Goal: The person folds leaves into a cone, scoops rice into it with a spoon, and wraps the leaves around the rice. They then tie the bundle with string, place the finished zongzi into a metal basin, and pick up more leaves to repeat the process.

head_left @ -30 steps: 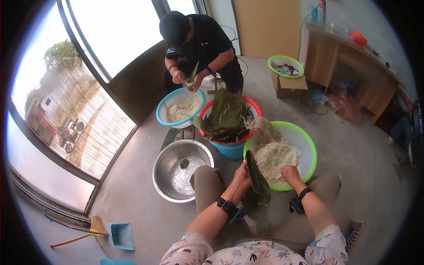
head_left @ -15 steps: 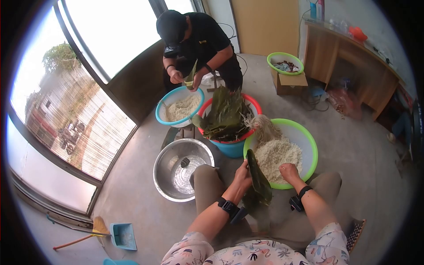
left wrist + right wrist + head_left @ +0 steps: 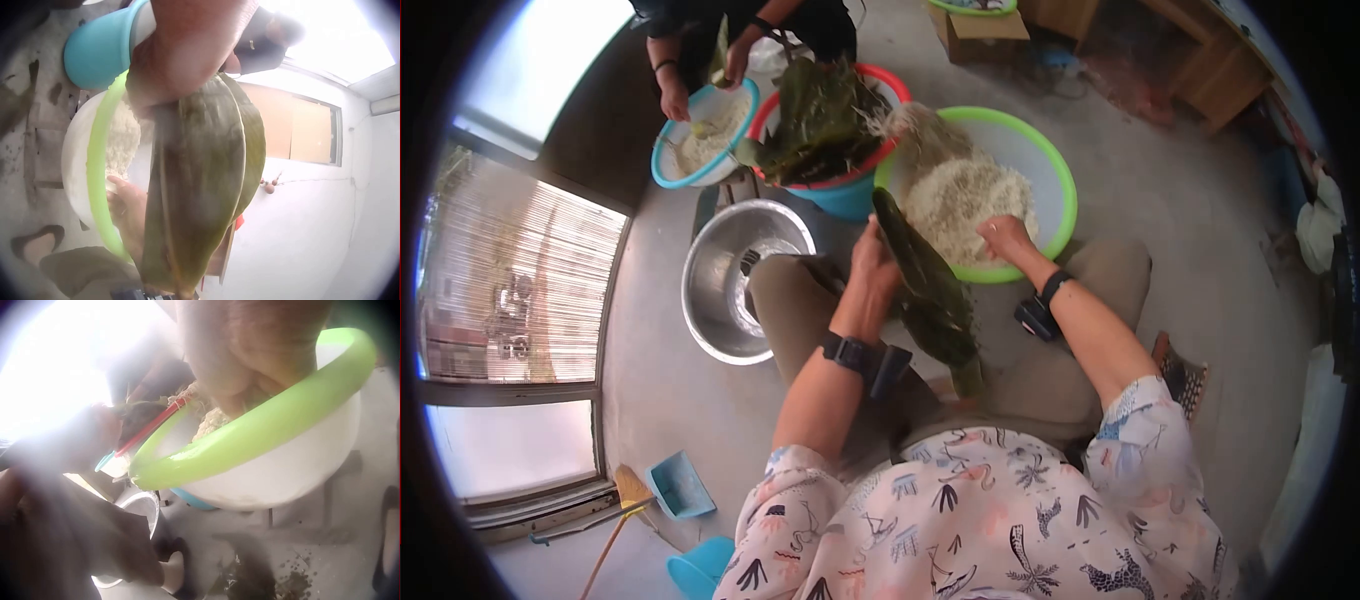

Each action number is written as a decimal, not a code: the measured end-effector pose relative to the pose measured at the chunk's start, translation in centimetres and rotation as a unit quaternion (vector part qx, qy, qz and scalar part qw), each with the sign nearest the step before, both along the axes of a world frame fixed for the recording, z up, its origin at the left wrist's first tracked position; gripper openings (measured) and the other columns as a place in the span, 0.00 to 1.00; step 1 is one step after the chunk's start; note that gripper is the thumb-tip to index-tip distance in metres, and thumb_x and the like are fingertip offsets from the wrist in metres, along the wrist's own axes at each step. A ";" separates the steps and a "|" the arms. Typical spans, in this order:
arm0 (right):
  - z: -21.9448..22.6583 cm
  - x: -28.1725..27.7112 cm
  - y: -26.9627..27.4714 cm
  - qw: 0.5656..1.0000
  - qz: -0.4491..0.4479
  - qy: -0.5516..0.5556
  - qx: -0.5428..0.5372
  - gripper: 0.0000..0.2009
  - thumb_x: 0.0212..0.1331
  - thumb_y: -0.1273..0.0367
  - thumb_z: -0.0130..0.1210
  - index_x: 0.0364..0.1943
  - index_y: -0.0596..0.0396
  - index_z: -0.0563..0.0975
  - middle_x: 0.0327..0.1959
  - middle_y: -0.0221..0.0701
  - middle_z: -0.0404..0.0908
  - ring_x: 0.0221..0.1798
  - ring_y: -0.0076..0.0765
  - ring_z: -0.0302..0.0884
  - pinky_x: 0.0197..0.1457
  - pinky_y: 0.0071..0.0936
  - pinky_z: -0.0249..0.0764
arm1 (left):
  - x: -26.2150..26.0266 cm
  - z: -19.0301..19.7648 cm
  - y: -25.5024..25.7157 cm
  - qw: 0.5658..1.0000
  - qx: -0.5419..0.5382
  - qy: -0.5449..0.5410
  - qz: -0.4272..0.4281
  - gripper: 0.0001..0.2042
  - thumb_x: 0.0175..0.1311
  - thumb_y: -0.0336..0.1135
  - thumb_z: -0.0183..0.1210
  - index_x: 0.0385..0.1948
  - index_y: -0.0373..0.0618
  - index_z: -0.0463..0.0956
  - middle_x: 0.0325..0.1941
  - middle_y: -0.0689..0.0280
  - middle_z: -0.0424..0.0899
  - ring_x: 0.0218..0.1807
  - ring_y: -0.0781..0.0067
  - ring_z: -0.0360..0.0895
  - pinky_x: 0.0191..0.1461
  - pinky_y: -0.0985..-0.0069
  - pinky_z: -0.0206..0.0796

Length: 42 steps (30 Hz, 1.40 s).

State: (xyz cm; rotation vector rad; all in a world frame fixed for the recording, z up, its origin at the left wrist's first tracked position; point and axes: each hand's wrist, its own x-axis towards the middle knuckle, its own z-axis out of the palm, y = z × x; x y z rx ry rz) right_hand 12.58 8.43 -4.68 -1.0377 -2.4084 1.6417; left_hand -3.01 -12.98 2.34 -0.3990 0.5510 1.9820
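In the head view, the left hand grips overlapping leaves that extend toward its four o'clock, broad, dull green, pale-ribbed and tapering. The right hand, fingers bent, is at the basin's white rice, mounded toward its ten o'clock; whether it holds grains, I cannot tell.

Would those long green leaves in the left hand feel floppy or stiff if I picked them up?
Probably bendy, not rigid: the leaves look thin and curved. They're likely light, since the left hand alone holds them. They might split along their pale lengthwise lines.
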 end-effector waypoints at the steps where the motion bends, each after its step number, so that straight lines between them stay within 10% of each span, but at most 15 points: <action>1: 0.4 0.2 -0.2 0.999 -0.008 -0.003 -0.034 0.12 0.62 0.65 0.54 0.34 0.63 0.80 0.19 0.34 0.80 0.18 0.29 0.77 0.23 0.28 0.73 | -0.4 -1.0 0.0 1.000 0.015 -0.006 0.000 0.12 0.70 0.39 0.50 0.37 0.37 0.75 0.32 0.58 0.80 0.36 0.63 0.79 0.42 0.69 0.75; 16: 0.6 -1.1 -0.6 0.931 -0.096 0.022 -0.352 0.11 0.64 0.68 0.51 0.44 0.60 0.78 0.26 0.35 0.81 0.22 0.26 0.79 0.21 0.20 0.69 | -0.9 -0.6 -0.3 1.000 -0.006 0.012 0.028 0.11 0.70 0.35 0.48 0.36 0.35 0.73 0.35 0.52 0.79 0.38 0.57 0.78 0.45 0.65 0.76; 27: 6.2 0.4 -0.4 0.940 -0.116 0.077 -0.313 0.12 0.63 0.67 0.52 0.44 0.61 0.78 0.27 0.30 0.80 0.24 0.21 0.75 0.26 0.17 0.69 | -0.3 0.1 0.4 1.000 -0.004 -0.018 0.004 0.21 0.75 0.48 0.38 0.43 0.38 0.72 0.39 0.52 0.78 0.41 0.54 0.75 0.51 0.59 0.70; 30: 8.9 0.6 -0.5 0.940 -0.115 0.113 -0.300 0.13 0.62 0.67 0.52 0.45 0.61 0.78 0.27 0.30 0.79 0.24 0.20 0.74 0.26 0.16 0.69 | -0.1 -0.6 0.8 0.999 0.040 0.011 -0.012 0.11 0.71 0.35 0.47 0.39 0.36 0.74 0.37 0.54 0.80 0.40 0.57 0.78 0.49 0.62 0.74; 42: 15.7 -0.8 -3.9 0.937 -0.090 0.176 -0.286 0.11 0.62 0.67 0.52 0.42 0.58 0.79 0.27 0.28 0.80 0.23 0.18 0.74 0.27 0.14 0.68 | 1.5 -1.0 3.0 0.999 -0.030 -0.044 -0.008 0.14 0.73 0.38 0.43 0.43 0.36 0.73 0.41 0.49 0.79 0.42 0.55 0.78 0.50 0.58 0.72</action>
